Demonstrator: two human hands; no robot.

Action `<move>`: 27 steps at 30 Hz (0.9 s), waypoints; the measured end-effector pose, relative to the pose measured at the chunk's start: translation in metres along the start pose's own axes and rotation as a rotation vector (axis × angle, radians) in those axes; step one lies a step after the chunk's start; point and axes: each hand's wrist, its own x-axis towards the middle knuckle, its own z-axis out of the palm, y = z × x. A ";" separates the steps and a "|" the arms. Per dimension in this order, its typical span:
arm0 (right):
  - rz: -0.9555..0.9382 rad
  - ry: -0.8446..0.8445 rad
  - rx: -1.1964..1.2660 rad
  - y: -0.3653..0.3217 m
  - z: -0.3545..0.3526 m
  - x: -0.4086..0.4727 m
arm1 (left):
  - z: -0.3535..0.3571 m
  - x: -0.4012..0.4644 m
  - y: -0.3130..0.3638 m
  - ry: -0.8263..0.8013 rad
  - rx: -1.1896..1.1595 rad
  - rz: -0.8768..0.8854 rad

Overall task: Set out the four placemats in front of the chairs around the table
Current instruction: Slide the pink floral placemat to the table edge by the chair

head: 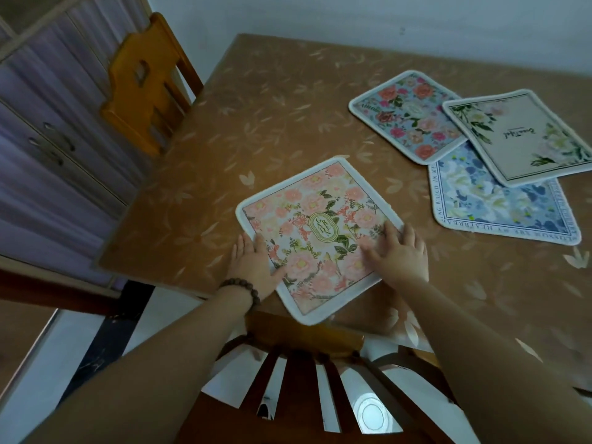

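A pink floral placemat (315, 219) lies flat on the brown table (256, 100), near the front edge above a wooden chair back (304, 373). My left hand (253, 261) rests flat on the mat's left edge, fingers spread. On the mat's right corner my right hand (397, 251) presses down, palm flat. Three more placemats overlap at the right: a blue one with red roses (403, 116), a cream one with green leaves (525, 139) on top, and a blue-and-white one (499, 203) partly under it.
A second wooden chair (147, 91) stands at the table's left side. Behind it is a cabinet with purple-tinted doors (41, 129). A white wall runs along the table's far edge. Pale floor tiles show below the near chair.
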 end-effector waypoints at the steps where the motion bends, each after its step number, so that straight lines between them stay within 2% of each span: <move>1: 0.030 0.008 0.007 -0.002 0.004 -0.012 | -0.004 0.010 -0.003 -0.003 -0.013 0.003; 8: 0.124 0.049 -0.031 -0.011 0.026 -0.070 | -0.025 0.055 -0.005 -0.008 -0.096 0.092; 12: 0.071 0.088 0.125 -0.002 0.011 -0.061 | -0.023 0.035 -0.005 0.042 -0.194 0.004; 15: -0.042 -0.040 0.254 0.014 0.005 -0.049 | 0.006 -0.007 -0.003 0.016 -0.171 0.020; 18: -0.110 -0.135 0.259 0.019 0.006 -0.045 | 0.032 -0.038 0.000 -0.017 0.021 0.087; 22: -0.161 -0.151 0.169 0.016 0.010 -0.050 | 0.034 -0.040 0.000 0.005 0.035 0.093; 27: -0.127 -0.152 0.137 0.014 0.009 -0.060 | 0.025 -0.036 -0.002 0.002 -0.042 0.115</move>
